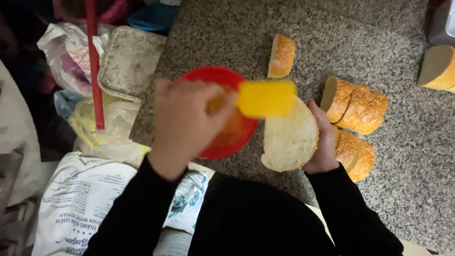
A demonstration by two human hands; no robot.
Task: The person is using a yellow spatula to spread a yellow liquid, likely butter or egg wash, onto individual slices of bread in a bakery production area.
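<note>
My right hand (324,142) holds a round slice of white bread (289,140), cut face up, just above the granite counter (403,156). In my left hand (182,125) is a yellow spatula (266,98), its flat blade blurred and hovering over the slice's top edge. A red bowl (222,78) with orange sauce sits under my left hand, to the left of the slice.
Sesame-crusted bread slices lie on the counter: one (282,56) behind the bowl, a leaning group (355,105) to the right, more (356,155) behind my right hand, a loaf end (438,67) at far right. Left of the counter are a dusty tray (129,61), plastic bags (71,54), a red pole (94,61) and a printed white sack (80,204).
</note>
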